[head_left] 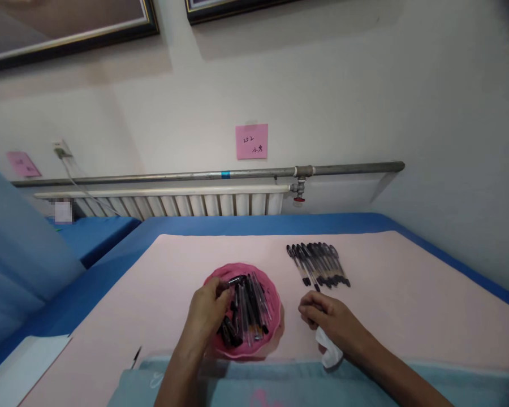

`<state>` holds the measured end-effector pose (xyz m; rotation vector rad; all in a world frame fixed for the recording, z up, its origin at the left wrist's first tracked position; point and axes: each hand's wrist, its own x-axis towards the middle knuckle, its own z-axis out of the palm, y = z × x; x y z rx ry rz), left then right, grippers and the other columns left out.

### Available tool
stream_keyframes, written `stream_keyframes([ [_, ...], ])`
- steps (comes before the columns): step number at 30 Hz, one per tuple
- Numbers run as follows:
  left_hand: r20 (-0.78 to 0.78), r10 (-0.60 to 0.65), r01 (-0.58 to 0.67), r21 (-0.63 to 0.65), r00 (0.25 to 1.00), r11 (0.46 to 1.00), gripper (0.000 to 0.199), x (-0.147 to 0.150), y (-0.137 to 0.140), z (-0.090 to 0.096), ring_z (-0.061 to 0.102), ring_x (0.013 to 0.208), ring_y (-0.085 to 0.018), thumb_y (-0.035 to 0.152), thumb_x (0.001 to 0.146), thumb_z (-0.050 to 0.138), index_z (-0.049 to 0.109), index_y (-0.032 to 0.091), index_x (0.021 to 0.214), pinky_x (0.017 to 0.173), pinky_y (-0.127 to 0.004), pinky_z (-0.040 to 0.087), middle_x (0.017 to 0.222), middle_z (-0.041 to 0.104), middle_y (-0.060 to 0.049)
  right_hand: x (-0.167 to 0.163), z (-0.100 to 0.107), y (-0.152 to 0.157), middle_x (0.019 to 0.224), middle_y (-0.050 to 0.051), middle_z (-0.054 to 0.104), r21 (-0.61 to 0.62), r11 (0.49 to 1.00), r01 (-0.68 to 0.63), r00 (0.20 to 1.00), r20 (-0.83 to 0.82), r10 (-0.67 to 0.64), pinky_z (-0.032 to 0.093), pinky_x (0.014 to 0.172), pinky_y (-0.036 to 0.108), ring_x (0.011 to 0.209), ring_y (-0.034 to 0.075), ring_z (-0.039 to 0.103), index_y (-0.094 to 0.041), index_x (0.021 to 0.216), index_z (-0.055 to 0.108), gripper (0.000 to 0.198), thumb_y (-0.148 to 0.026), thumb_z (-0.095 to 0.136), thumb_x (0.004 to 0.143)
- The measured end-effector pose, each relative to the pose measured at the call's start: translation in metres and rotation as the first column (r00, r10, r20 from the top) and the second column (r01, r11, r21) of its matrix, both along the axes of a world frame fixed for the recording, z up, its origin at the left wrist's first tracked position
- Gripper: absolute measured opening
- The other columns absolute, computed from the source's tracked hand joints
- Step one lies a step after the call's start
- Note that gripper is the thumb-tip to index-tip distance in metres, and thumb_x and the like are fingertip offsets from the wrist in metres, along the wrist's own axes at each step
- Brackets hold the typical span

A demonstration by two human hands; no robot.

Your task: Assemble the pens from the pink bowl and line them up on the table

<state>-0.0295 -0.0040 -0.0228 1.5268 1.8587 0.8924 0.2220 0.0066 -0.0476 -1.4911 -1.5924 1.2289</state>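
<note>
My left hand reaches over the left rim of a round pink basket, its thumb and fingers pinched together. A shiny black pen cap shows at those fingertips. Inside the basket lie clear pen barrels, dark pen parts and more black caps. To the right of the basket, my right hand is curled closed just above the table, with a crumpled white tissue sticking out beneath it. Beyond that hand, several capped black pens lie side by side in a slanted row.
A pink sheet covers the blue table. A small black pen piece and white paper lie at the front left. Light blue cloth is along the near edge. A radiator and pipe with valve stand behind.
</note>
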Motion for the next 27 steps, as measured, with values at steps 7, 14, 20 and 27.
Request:
stream_keyframes([
  [7,-0.095,-0.038,0.034,-0.037,0.995,0.999,0.011,0.009,0.002,-0.004,0.055,0.061,-0.013,0.018,0.076,0.047,0.056,0.018,0.071,0.058,-0.025,0.036,0.066,0.061,-0.001,-0.002,-0.001,0.001,0.053,-0.004,0.051,0.052,0.997,-0.063,0.998,0.033,0.061,0.04,0.05,0.022,0.051,0.013,0.05,-0.022,0.064,0.05,0.013,-0.03,0.049,0.074],
  [14,-0.242,-0.078,0.069,-0.046,0.967,0.997,0.01,0.023,0.003,-0.006,0.057,0.07,-0.017,0.019,0.076,0.049,0.057,0.018,0.071,0.062,-0.028,0.035,0.075,0.065,-0.004,-0.004,-0.005,0.001,0.055,-0.004,0.052,0.063,0.993,-0.099,0.995,0.016,0.098,0.04,0.054,0.023,0.054,0.013,0.05,-0.021,0.065,0.052,0.01,-0.028,0.05,0.072],
  [20,-0.244,-0.092,0.08,-0.058,0.965,0.995,0.008,0.036,0.001,-0.005,0.059,0.076,-0.017,0.021,0.076,0.05,0.058,0.018,0.074,0.066,-0.028,0.036,0.081,0.067,-0.005,-0.005,-0.006,0.001,0.054,-0.004,0.052,0.067,0.992,-0.104,0.995,0.009,0.103,0.04,0.054,0.023,0.054,0.013,0.049,-0.021,0.065,0.052,0.01,-0.027,0.049,0.073],
  [27,-0.378,-0.093,0.067,-0.081,0.921,0.994,0.019,0.044,0.006,-0.007,0.058,0.091,-0.022,0.03,0.078,0.052,0.06,0.016,0.089,0.074,-0.03,0.037,0.1,0.065,-0.01,-0.006,-0.006,0.002,0.056,-0.004,0.054,0.085,0.991,-0.103,0.995,0.002,0.103,0.041,0.056,0.024,0.055,0.013,0.051,-0.021,0.065,0.053,0.01,-0.027,0.05,0.072],
])
